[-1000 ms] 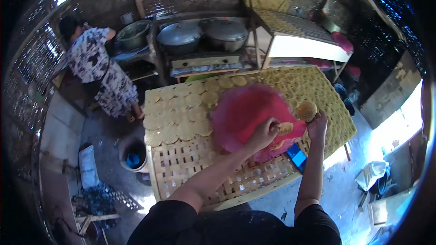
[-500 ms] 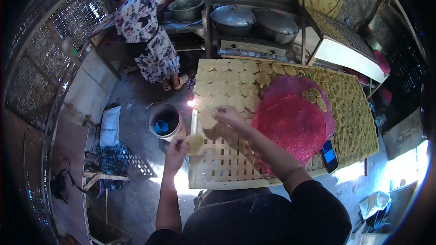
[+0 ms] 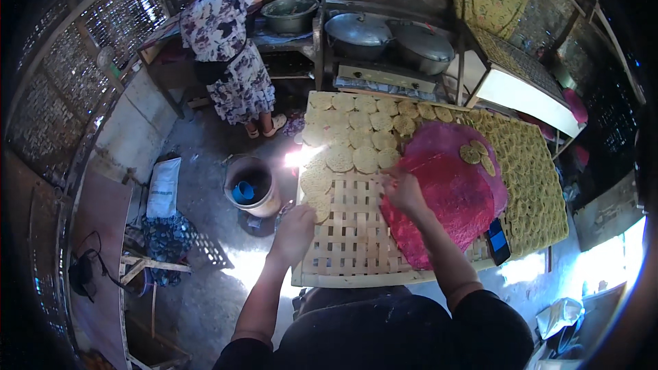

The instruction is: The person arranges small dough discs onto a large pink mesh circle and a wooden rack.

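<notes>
My left hand (image 3: 295, 231) is at the left edge of a woven bamboo tray (image 3: 353, 250), its fingers closed on the rim of a thin, round yellowish disc (image 3: 321, 204). That disc lies flat, just below another disc (image 3: 316, 181) on the lattice. Over the left border of a red and pink sheet (image 3: 442, 192) is my right hand (image 3: 406, 193), blurred, its fingers bent and pointing down. Whether it pinches anything is hidden. Rows of similar discs (image 3: 339, 158) cover the far left of the tray. A few small discs (image 3: 474, 153) rest on the sheet.
Densely packed curled discs (image 3: 528, 188) fill the tray's right side. A phone (image 3: 498, 241) lies at its near edge. Left of the tray stands a bucket (image 3: 264, 195) with a blue scoop (image 3: 242, 192). Another person (image 3: 229, 48) works beside a basin (image 3: 290, 14); lidded pots (image 3: 356, 29) stand behind.
My left hand has moved right and brought its disc down onto the tray. My right hand has left the disc it was touching and shifted right to the red sheet.
</notes>
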Demonstrator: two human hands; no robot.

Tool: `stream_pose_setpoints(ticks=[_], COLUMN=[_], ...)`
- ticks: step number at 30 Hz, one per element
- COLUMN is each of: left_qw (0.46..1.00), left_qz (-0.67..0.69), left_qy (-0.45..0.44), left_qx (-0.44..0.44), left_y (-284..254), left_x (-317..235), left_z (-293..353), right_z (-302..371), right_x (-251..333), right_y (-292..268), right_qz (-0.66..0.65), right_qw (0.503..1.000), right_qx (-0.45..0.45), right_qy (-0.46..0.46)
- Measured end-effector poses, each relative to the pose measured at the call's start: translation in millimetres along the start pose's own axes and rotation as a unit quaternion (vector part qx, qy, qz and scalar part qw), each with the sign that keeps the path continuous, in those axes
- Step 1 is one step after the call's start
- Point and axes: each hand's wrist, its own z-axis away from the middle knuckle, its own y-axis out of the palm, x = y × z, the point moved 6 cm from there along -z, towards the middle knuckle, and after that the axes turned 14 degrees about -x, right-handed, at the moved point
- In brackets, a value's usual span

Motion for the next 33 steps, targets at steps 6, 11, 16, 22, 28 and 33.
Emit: stream_pose_setpoints(ticks=[6, 11, 16, 22, 28, 33], left_qw=[0.997, 0.993, 0.997, 0.996, 0.986, 0.975], left_qz=[-0.043, -0.001, 0.017, 0.058, 0.133, 0.182], left_qy=[-0.019, -0.048, -0.068, -0.059, -0.059, -0.025], left_qx=[0.062, 0.11, 0.039, 0.033, 0.082, 0.126], left_y=[9, 16, 11, 54, 143, 263], left_x=[20, 24, -17, -46, -121, -192], left_z=[10, 11, -24, -49, -86, -134], right_z=[42, 64, 62, 34, 83, 129], right_x=[-84, -190, -187, -200, -367, -460], right_y=[-98, -191, -204, -275, -472, -531], right_qz=[0.034, 0.386, 0.286, 0.077, 0.342, 0.444], right_qw=[0.99, 0.876, 0.92, 0.921, 0.772, 0.687], right_qx=[-0.125, -0.247, -0.23, -0.321, -0.472, -0.473], right_qy=[0.055, 0.153, 0.138, 0.204, 0.253, 0.328])
